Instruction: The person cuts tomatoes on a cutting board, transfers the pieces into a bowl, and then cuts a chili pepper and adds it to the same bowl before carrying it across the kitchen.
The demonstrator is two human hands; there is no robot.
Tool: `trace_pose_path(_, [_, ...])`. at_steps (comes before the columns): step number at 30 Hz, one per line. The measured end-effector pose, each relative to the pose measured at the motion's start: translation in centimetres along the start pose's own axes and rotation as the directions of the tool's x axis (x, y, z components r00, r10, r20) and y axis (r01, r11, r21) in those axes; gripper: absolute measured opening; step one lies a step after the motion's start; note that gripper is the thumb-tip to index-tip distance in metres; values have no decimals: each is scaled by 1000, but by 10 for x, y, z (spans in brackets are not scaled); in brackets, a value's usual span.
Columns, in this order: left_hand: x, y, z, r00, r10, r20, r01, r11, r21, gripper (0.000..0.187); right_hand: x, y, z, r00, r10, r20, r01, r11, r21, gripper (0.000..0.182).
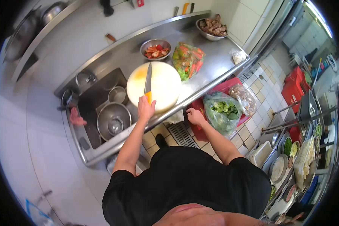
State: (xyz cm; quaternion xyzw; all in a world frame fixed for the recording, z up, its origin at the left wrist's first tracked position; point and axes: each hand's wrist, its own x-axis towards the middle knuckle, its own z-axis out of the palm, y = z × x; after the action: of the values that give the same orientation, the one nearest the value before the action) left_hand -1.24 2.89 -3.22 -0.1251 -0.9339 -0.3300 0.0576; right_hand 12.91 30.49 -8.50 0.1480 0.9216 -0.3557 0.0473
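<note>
My left hand (146,108) is closed around the yellow handle of a kitchen knife (148,81). Its long blade points away from me over a round, pale cutting board (167,84), which has an orange stain near its far left. My right hand (195,116) hangs lower, beyond the counter's front edge and beside a red crate (235,82). Its fingers are curled in, and I cannot make out whether anything is inside them. Just right of that hand, a clear bag of green vegetables (224,111) sits in the crate.
On the steel counter (218,51) stand a bowl of cut red pieces (155,50), a bag of carrots and greens (188,60) and a bowl of brown chunks (213,28). The sink at left holds metal bowls (114,118). Shelves with food containers (278,167) line the right.
</note>
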Motion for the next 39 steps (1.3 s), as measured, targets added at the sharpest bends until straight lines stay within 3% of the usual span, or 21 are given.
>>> trace_pose_path(2, [35,-3,8,987,-101,121,94,993,67,65,28,-2,-12,999,12,-47,-13,1000,-20,32])
trace_pose_path(5, [67,-2,4,932,-203,301,171,977,131,68,68,-25,-39,984,7,-179,-12,1000,-27,30])
trace_pose_path(7, [79,-7,7,919,-224,326,183,972,150,67,105,-48,-57,978,-5,-210,-10,998,-69,30])
trace_pose_path(9, [87,-17,11,891,-295,344,254,954,159,61,154,-66,-65,966,-111,-236,99,993,-62,31])
trace_pose_path(13, [91,-93,31,798,-483,361,522,853,-12,42,282,-109,-78,917,-339,-212,270,916,-298,35])
trace_pose_path(16, [58,-31,-39,731,-533,427,619,781,-86,31,374,-142,-78,939,-326,-106,270,895,-355,37])
trace_pose_path(18, [24,-17,-43,721,-563,404,651,750,-118,28,434,-149,-60,953,-300,-44,269,902,-337,43])
trace_pose_path(19, [-5,-52,-20,786,-490,377,577,801,-160,28,453,-158,-51,948,-317,-28,292,902,-317,43])
trace_pose_path(20, [-5,-11,-37,636,-598,487,746,638,-190,27,468,-167,-41,969,-244,40,246,939,-240,50])
trace_pose_path(21, [-27,-23,-22,664,-578,475,729,642,-238,26,478,-175,-32,978,-173,117,191,966,-173,58])
trace_pose_path(22, [-34,-13,-20,651,-590,478,740,634,-223,26,481,-182,-20,986,-152,70,165,952,-258,71])
trace_pose_path(23, [-38,-3,-18,640,-600,481,748,628,-212,26,484,-186,-13,981,-172,85,188,949,-251,71])
trace_pose_path(25, [-48,1,-10,668,-593,449,730,638,-244,26,487,-188,-6,980,-48,192,127,898,-422,78])
trace_pose_path(27, [-52,4,-9,691,-581,430,713,645,-275,26,509,-178,16,982,-28,186,107,898,-427,80])
trace_pose_path(29, [-47,15,-19,630,-661,408,775,569,-277,26,525,-166,30,978,-20,207,92,934,-345,80])
trace_pose_path(30, [-44,17,-25,648,-654,390,757,607,-241,27,524,-163,29,979,-45,198,114,929,-352,81])
trace_pose_path(31, [-47,9,-21,766,-580,279,633,756,-165,27,517,-169,22,977,-50,207,123,927,-355,81])
trace_pose_path(34, [-48,5,-15,787,-558,263,605,781,-156,27,464,-192,-16,950,-294,104,309,932,-190,66])
trace_pose_path(36, [-48,4,-5,805,-499,321,555,825,-110,26,429,-192,-1,862,-480,164,493,868,-54,63])
trace_pose_path(38, [-42,13,0,797,-484,363,545,834,-84,26,377,-204,8,814,-486,317,506,862,21,62])
trace_pose_path(39, [-37,18,2,790,-471,393,531,845,-56,26,364,-204,14,819,-481,313,503,864,13,62])
